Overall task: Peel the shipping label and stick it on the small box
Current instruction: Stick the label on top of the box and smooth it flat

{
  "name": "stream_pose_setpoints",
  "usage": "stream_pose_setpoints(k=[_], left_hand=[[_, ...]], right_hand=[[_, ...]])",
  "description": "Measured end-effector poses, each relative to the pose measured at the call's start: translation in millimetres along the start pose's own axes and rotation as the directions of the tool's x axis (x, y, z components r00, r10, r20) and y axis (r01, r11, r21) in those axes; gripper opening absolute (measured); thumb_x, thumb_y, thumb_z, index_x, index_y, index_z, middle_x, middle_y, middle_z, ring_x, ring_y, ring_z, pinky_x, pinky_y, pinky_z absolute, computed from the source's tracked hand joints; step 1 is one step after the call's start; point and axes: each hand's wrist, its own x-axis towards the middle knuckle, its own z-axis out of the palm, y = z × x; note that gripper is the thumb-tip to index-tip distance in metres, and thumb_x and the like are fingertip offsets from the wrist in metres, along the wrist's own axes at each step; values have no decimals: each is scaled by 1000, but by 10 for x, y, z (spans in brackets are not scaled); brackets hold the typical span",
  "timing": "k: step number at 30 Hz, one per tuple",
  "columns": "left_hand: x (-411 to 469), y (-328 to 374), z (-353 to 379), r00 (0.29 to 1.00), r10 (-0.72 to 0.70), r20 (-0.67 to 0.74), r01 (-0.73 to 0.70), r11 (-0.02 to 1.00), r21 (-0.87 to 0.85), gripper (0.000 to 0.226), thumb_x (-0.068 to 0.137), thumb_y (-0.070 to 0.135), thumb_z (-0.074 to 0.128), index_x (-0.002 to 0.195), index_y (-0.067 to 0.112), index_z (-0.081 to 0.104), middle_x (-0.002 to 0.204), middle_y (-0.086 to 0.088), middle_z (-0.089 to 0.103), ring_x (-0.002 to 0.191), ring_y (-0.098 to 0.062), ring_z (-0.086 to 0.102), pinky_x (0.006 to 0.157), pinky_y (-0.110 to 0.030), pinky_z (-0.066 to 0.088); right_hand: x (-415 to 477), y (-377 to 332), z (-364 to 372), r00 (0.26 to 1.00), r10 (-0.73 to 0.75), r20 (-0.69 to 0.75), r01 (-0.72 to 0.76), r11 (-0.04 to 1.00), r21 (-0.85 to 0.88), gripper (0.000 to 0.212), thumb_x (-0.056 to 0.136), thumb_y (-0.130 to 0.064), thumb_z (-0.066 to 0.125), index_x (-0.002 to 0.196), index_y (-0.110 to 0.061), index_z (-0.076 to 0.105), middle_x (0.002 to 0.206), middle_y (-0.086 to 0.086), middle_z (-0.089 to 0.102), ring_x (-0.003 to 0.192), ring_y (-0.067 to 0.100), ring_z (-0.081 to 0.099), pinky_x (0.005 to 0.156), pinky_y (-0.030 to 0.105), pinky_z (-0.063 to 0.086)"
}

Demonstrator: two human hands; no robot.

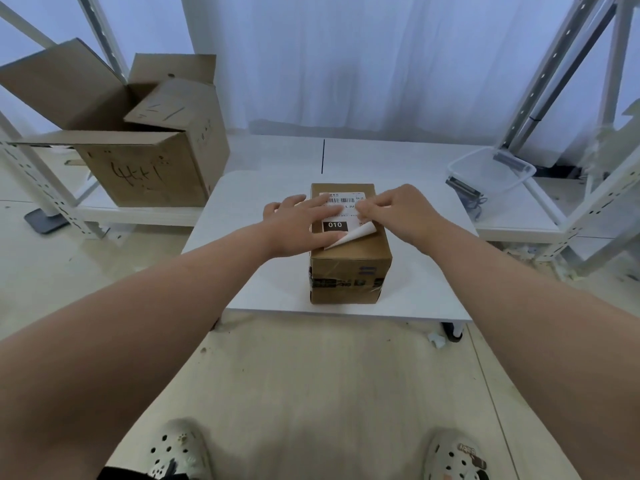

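A small brown cardboard box (pixel 349 268) stands on a low white table (pixel 263 278). On its top lies a white shipping label (pixel 341 202) with a barcode and a black "010" patch. The label's near right corner curls up, white side showing. My left hand (pixel 298 220) lies flat on the label's left part, fingers spread, thumb at the near edge. My right hand (pixel 401 209) rests on the right side of the box top, its fingertips pressed on the label's right edge. Whether those fingers pinch the label is hidden.
A large open cardboard box (pixel 145 147) sits on a low shelf at the left. A clear plastic tub (pixel 491 171) sits on the shelf at the right. Metal rack posts (pixel 554 71) stand on both sides. My feet in pale clogs are at the bottom.
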Motion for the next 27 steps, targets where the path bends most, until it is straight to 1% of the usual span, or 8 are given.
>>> stream_pose_setpoints(k=[4,8,10,12,15,22,25,27], left_hand=[[8,2,21,1000,9,-14,-9,1000,-9,57,88,67,35,142,52,21,158,18,7,147,-20,2,115,-51,-1],[34,-19,24,1000,5,-16,-6,1000,-26,60,86,68,38,141,50,25,158,18,11,147,-20,4,115,-52,-1],[39,-9,16,1000,8,-23,-9,1000,-24,59,85,67,41,141,49,29,157,17,15,146,-21,8,115,-52,2],[40,-5,-17,998,8,-56,-10,999,-47,54,86,64,44,138,48,35,155,16,23,144,-22,16,113,-50,7],[94,32,-39,992,-24,-120,10,994,-113,40,89,56,47,127,45,47,146,10,35,135,-24,29,107,-48,19],[303,138,-47,967,-87,-238,82,996,-29,32,90,54,48,115,36,56,125,3,49,122,-25,41,95,-44,27],[258,122,-25,966,26,-256,5,993,119,39,95,51,40,127,36,53,139,6,46,133,-23,34,105,-45,21],[177,41,-27,975,158,-154,-129,974,183,44,98,47,31,139,35,42,153,8,31,145,-19,15,115,-44,8]], right_hand=[[142,-5,141,999,-12,-37,10,997,-73,23,85,-36,66,104,-27,72,104,-5,51,114,23,48,99,40,42],[260,86,113,997,57,-57,-59,998,-32,7,79,-38,72,85,-42,71,102,-8,52,119,25,43,101,45,42],[279,118,90,998,52,-23,-52,998,-17,8,77,-41,74,82,-45,70,103,-7,55,119,26,42,102,47,42],[273,131,73,999,38,23,-36,997,-62,19,77,-43,74,95,-45,70,121,-1,51,126,28,38,107,48,37],[230,134,60,994,66,92,-54,990,-133,40,79,-46,71,118,-43,63,147,2,31,138,29,24,114,50,27],[171,133,68,995,45,87,-23,970,-242,38,93,-42,54,130,-37,55,152,5,27,140,31,20,115,43,18],[174,187,65,991,51,122,-20,971,-240,36,99,-39,41,135,-39,49,157,6,20,145,29,14,118,45,14],[183,216,54,988,67,142,-34,975,-221,36,99,-41,41,135,-43,47,159,6,16,146,30,11,119,48,13]])
